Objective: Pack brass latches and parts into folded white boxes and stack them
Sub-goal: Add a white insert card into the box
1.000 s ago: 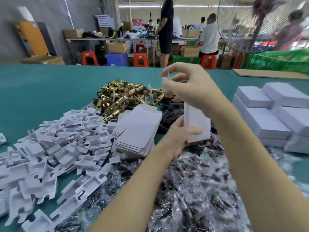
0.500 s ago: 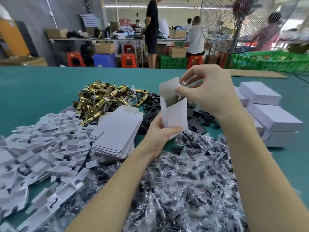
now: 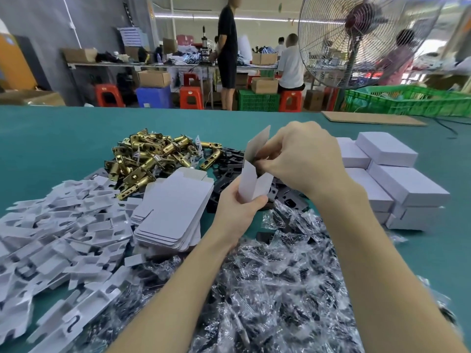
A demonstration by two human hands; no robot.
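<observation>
My left hand [image 3: 235, 212] grips the bottom of an upright white box [image 3: 251, 183] whose top flap stands open. My right hand [image 3: 303, 159] is at the box's open mouth, fingers curled and pinching something small and dark there; what it is stays hidden. A pile of brass latches [image 3: 150, 159] lies behind on the teal table [image 3: 51, 138]. Flat unfolded white boxes [image 3: 173, 210] are stacked to the left of my hands. Closed white boxes [image 3: 397, 184] are stacked at the right.
White cardboard inserts [image 3: 58, 233] cover the left. Clear bags of dark parts [image 3: 280, 276] fill the front under my arms. Black plates [image 3: 229, 166] lie behind the box. A standing fan [image 3: 356, 39], green crates and people are beyond the table's far edge.
My right hand has come down from above the box to its open mouth. The box's top flap has swung open, and my view has shifted right.
</observation>
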